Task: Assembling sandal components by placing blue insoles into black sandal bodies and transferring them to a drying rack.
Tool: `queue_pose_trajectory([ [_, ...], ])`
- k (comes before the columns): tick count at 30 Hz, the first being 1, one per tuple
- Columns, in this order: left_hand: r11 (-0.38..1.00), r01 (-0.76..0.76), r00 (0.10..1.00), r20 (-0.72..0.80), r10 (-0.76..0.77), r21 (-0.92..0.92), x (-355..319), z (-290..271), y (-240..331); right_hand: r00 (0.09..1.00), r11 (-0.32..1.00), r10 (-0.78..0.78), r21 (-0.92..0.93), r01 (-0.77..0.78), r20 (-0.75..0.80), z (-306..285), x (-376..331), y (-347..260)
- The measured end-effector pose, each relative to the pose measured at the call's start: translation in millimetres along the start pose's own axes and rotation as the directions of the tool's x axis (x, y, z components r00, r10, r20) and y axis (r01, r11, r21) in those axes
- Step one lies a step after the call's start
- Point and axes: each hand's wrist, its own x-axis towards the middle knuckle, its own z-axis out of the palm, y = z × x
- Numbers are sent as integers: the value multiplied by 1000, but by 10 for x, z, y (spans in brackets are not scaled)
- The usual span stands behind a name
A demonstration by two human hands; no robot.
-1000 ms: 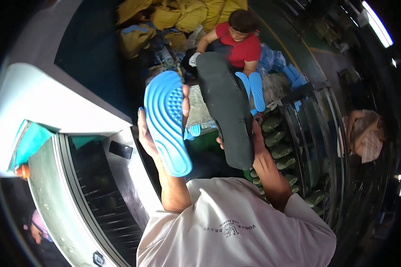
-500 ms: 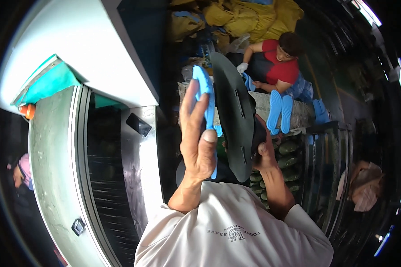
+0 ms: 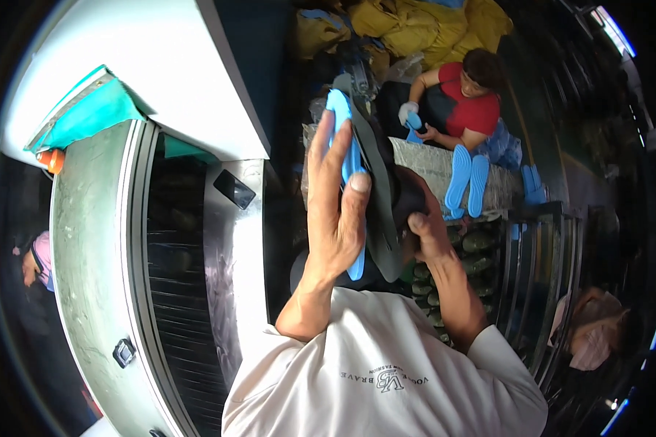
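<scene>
My left hand [image 3: 334, 218] holds a blue shoe sole [image 3: 338, 109] upright, its fingers stretched along the outer side and the thumb near the edge. Right beside the sole stands a dark, flat, sole-shaped shoe bottom [image 3: 379, 211], facing it. Both run nearly parallel; whether they touch all along their length I cannot tell. My right hand [image 3: 431, 226] grips the dark rounded body behind that bottom, thumb toward me. The fingers on its far side are mostly hidden.
A co-worker [image 3: 474, 98] in red handles a blue piece at a wrapped table [image 3: 423, 164] bearing blue soles [image 3: 458, 182]. Dark lasts [image 3: 477, 266] fill a rack below. At left are a metal ledge with a phone [image 3: 235, 189] and a conveyor frame [image 3: 95, 218].
The blue sole has moved right, up close against the dark shoe bottom, which has turned more edge-on. The co-worker's hands have shifted on the blue piece.
</scene>
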Motion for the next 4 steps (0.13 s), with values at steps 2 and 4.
queue_pose_trajectory([
  [2, 998, 49, 999, 1, -49, 26, 37, 126, -133, 998, 999, 54, 1, -54, -31, -105, -8, 59],
  [4, 987, 147, 988, 58, -143, -69, 98, 205, -238, 995, 989, 64, 140, -53, -74, 10, 82, 5],
])
